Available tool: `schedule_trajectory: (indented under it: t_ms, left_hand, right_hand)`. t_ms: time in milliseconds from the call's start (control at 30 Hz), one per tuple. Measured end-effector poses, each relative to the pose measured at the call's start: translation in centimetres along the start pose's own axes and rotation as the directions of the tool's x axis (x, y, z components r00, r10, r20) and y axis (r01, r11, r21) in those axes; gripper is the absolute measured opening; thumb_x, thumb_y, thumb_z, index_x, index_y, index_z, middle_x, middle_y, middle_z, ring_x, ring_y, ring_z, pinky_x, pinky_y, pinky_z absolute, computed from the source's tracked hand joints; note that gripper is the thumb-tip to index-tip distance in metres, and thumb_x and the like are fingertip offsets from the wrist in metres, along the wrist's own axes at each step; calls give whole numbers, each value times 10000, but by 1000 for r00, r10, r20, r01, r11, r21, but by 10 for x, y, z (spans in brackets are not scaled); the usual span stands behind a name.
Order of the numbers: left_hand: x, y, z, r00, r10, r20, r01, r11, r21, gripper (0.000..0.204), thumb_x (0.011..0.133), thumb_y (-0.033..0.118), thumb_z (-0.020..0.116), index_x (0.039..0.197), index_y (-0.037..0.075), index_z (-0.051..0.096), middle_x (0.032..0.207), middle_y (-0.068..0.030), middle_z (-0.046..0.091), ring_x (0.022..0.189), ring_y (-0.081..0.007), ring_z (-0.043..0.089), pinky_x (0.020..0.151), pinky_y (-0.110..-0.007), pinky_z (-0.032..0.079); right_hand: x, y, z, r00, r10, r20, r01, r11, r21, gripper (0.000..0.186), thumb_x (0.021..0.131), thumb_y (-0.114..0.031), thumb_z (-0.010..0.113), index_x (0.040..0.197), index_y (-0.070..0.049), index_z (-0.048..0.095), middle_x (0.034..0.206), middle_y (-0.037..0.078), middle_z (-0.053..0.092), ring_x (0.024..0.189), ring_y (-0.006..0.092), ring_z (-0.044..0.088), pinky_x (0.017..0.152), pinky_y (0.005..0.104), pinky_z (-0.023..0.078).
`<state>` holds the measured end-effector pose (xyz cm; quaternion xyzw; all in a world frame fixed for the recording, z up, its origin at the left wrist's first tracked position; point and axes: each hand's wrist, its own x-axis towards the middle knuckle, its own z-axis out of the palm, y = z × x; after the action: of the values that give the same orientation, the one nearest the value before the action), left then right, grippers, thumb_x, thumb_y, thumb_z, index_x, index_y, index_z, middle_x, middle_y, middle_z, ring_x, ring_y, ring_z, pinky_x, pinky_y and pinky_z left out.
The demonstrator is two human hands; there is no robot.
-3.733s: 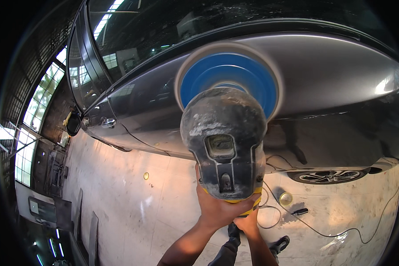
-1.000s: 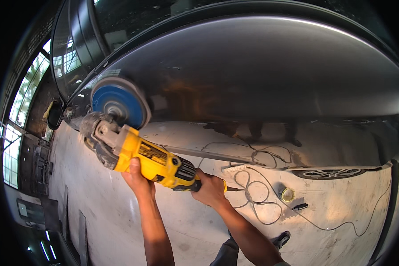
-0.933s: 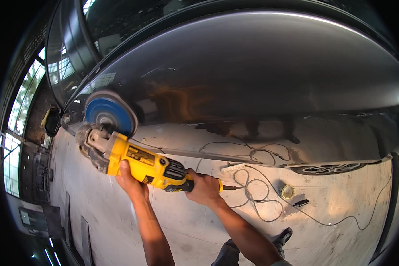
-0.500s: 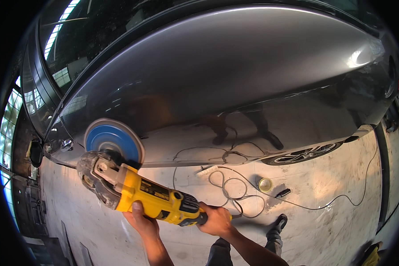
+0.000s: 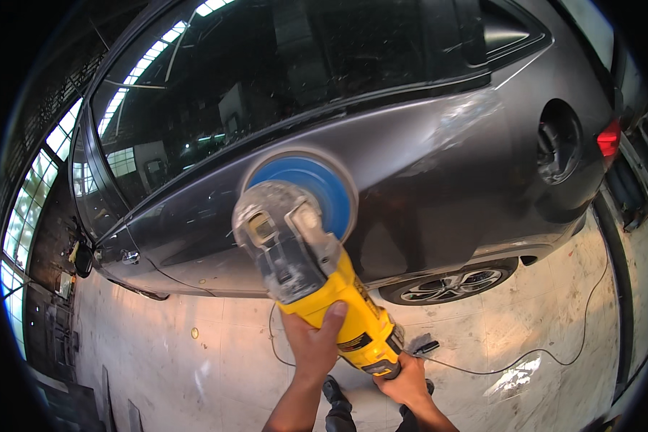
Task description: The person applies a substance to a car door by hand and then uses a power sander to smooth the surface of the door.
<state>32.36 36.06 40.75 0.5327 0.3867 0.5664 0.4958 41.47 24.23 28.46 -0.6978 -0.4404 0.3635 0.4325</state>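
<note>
My left hand (image 5: 311, 338) grips the front of a yellow and black power polisher (image 5: 349, 313), thumb on top, and my right hand (image 5: 403, 380) is closed round its rear end. The polisher's blue backing disc (image 5: 330, 201), ringed by a pale blurred pad, is against or very close to the dark grey car's side panel (image 5: 425, 209), below the window (image 5: 295, 57). The gear head hides part of the disc. A pale, streaky patch (image 5: 461, 122) shows on the bodywork to the right of the pad.
The wheel (image 5: 450, 286) is low on the right, the fuel recess (image 5: 558, 140) and red tail lamp (image 5: 607, 140) at right, the side mirror (image 5: 83, 263) far left. A cable (image 5: 533, 351) and small black object (image 5: 426, 348) lie on the pale floor (image 5: 173, 360) near my feet.
Since half a second ago the polisher has moved right and up the panel and turned more upright, both hands still on it. The view now takes in more window and the car's rear.
</note>
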Motion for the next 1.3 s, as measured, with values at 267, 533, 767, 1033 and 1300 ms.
schedule_trajectory:
  t_ms: [267, 533, 767, 1033, 1300]
  left_hand:
    - [12, 52, 125, 983, -62, 172, 81, 991, -106, 634, 754, 42, 715, 1218, 10, 284, 1065, -125, 536, 941, -190, 592, 811, -314, 503]
    - [-1, 34, 70, 976, -172, -131, 126, 945, -302, 609, 751, 34, 702, 1251, 26, 354, 1115, -116, 544, 1003, -204, 571, 874, -327, 478]
    - [7, 19, 2, 913, -190, -362, 57, 936, -346, 534, 819, 139, 623, 1270, 15, 365, 1133, -130, 528, 1004, -239, 570, 881, -353, 481]
    - [14, 28, 36, 879, -171, -445, 15, 943, -333, 563, 857, 383, 543, 1221, -23, 405, 1027, -172, 576, 868, -283, 627, 774, -392, 543]
    - [13, 53, 158, 859, -194, -473, 15, 934, -356, 611, 853, 451, 537, 1253, 5, 410, 1069, -171, 576, 919, -282, 614, 802, -395, 528]
  right_hand:
    - [-16, -50, -132, 953, 297, 65, -304, 938, 168, 370, 622, -157, 703, 955, -10, 637, 825, 170, 683, 816, 298, 675, 743, 362, 516]
    - [-6, -84, -169, 921, 250, 298, -159, 942, -297, 532, 670, -376, 678, 1109, -86, 599, 889, 192, 667, 881, 393, 621, 824, 435, 499]
    - [44, -107, -152, 775, -25, 632, 273, 914, -299, 625, 714, -240, 666, 1253, -22, 436, 850, 262, 637, 863, 431, 611, 791, 443, 485]
    - [86, -117, -231, 426, -259, 867, 506, 862, 9, 818, 770, -156, 584, 1435, -55, 118, 510, 150, 503, 433, 354, 516, 473, 426, 419]
    - [115, -135, -352, 414, -224, 883, 595, 800, -76, 812, 757, -127, 583, 1423, -10, 134, 719, 274, 583, 617, 418, 603, 612, 442, 496]
